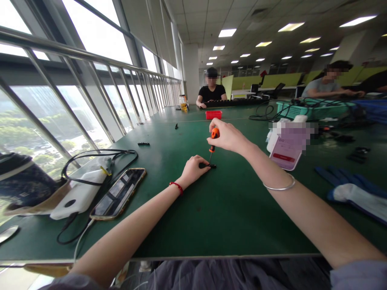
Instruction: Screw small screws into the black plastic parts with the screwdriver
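My right hand (226, 135) is closed around the orange-and-black handle of a screwdriver (215, 133). The tool stands nearly upright, and its thin shaft points down at a small black part (213, 166) on the green table. Whether the tip sits in a screw is too small to tell. My left hand (195, 168), with a red cord at its wrist, pinches the left end of that black part against the tabletop. Its fingers partly hide the piece.
Left of my arms lie a phone (119, 194), a white power bank (81, 189) and looped black cable. Small black pieces (144, 143) lie farther off, near a red tray (213, 115). At right are a propped phone (287, 151), blue-white gloves (359, 195) and a green basket (314, 110). Co-workers sit beyond.
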Action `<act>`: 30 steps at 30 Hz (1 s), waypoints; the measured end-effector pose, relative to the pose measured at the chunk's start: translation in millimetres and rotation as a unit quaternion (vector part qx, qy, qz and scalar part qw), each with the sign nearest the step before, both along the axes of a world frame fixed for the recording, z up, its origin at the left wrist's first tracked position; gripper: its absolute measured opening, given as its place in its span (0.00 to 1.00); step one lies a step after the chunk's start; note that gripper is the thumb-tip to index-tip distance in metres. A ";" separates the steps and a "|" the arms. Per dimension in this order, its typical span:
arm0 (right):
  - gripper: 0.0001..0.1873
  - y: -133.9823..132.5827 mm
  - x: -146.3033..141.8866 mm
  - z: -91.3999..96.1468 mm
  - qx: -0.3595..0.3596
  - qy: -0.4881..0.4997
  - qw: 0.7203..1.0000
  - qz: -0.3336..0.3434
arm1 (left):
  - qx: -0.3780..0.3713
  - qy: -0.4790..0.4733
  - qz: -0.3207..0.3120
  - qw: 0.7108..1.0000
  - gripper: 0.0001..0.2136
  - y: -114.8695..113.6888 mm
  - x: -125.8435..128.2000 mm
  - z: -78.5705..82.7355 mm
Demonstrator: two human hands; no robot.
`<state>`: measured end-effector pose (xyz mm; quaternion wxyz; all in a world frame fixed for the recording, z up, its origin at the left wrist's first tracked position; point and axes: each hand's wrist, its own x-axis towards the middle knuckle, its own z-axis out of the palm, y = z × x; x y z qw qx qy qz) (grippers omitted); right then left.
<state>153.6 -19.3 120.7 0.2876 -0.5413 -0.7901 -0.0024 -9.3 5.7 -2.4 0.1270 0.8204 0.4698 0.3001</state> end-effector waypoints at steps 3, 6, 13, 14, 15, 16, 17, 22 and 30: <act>0.11 -1.4 -1.8 -0.2 0.003 -0.005 1.000 0.007 | -0.001 0.002 0.001 1.000 0.06 -0.5 0.2 0.8; 0.15 -3.9 -4.9 0.3 0.009 -0.025 1.000 -0.013 | -0.001 0.004 0.003 1.000 0.06 -0.6 0.3 1.2; 0.14 -5.7 -7.5 1.0 0.028 -0.032 0.998 -0.046 | 0.001 0.003 0.001 1.000 0.06 0.1 0.4 0.7; 0.13 -5.4 -7.5 0.8 0.026 -0.035 0.998 -0.045 | 0.001 0.003 0.001 1.000 0.06 0.3 0.3 0.3; 0.14 -5.1 -7.4 0.6 0.025 -0.039 0.998 -0.044 | 0.002 0.003 0.001 1.000 0.06 0.6 0.2 -0.1; 0.16 -4.8 -7.3 0.4 0.025 -0.041 0.998 -0.044 | 0.002 0.003 0.001 1.000 0.06 0.9 0.1 -0.4; 0.18 -4.5 -7.2 0.2 0.026 -0.041 0.998 -0.046 | 0.002 0.003 0.000 1.000 0.06 1.1 0.0 -0.6; 0.11 -3.8 -6.4 0.0 0.036 -0.033 0.997 -0.055 | -0.001 0.002 -0.001 1.000 0.06 0.8 -0.2 -0.1; 0.13 -5.2 -5.9 1.1 0.029 -0.043 0.997 -0.049 | 0.000 0.000 0.001 1.000 0.06 -0.4 0.6 1.2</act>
